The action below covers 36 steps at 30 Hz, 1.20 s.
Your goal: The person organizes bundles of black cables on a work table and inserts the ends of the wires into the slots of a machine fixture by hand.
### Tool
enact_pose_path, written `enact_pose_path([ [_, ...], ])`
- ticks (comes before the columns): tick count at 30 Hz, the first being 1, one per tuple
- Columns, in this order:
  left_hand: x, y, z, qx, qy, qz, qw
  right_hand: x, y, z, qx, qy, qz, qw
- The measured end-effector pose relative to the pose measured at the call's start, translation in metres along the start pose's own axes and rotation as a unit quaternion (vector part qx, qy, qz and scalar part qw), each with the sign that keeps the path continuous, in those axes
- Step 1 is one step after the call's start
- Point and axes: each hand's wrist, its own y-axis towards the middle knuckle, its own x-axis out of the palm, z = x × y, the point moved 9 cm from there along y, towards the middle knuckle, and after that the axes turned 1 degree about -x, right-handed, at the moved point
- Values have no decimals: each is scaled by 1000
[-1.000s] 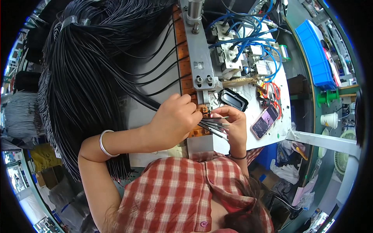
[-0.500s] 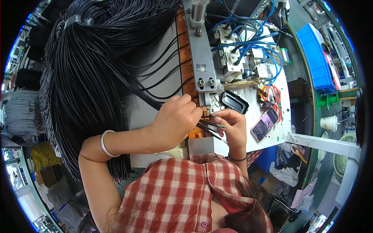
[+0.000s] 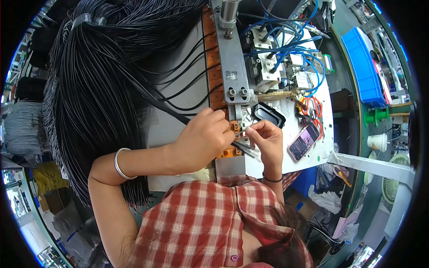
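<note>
My left hand (image 3: pixel 206 136) is closed around a few black cables (image 3: pixel 176 115) that run from the big hanging bundle (image 3: pixel 96 89) on the left. Their cut ends (image 3: pixel 246 151) stick out past its fingers, slightly blurred. My right hand (image 3: pixel 267 139) pinches the tip of one cable between thumb and forefinger, just beside the orange fixture blocks (image 3: pixel 235 127). These blocks form a row beneath a grey metal bar (image 3: pixel 232 67). Several single cables (image 3: pixel 190 91) lead into the row farther back.
Right of the bar stand metal pneumatic units (image 3: pixel 268 73) with blue hoses (image 3: pixel 292 49). A black tray (image 3: pixel 268 115), a phone (image 3: pixel 304 142) and red-handled tools (image 3: pixel 315 111) lie on the white table (image 3: pixel 328 123). A blue crate (image 3: pixel 363 64) stands farther right.
My right hand has shifted slightly and now pinches one cable's tip near the fixture. The other ends in my left hand have swung a little. My left hand has barely moved.
</note>
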Motion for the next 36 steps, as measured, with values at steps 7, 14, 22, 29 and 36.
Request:
enact_pose_path([
  [7, 2, -1, -7, -40, 56, -36, 997, 6, 5, 17, 73, 57, -61, 994],
  [14, 8, -2, -6, -19, 61, -33, 997, -4, 3, 3, -1, -60, 26, 998],
  [22, 9, -2, -3, -14, 75, -45, 996, -5, -4, -8, -70, -180, 22, 981],
  [29, 7, -3, -3, -13, 75, -44, 996, 0, -4, -18, -111, -234, 13, 966],
  [36, 3, -1, -8, -40, 48, -20, 998, -8, -4, -11, -63, -41, 31, 997],
])
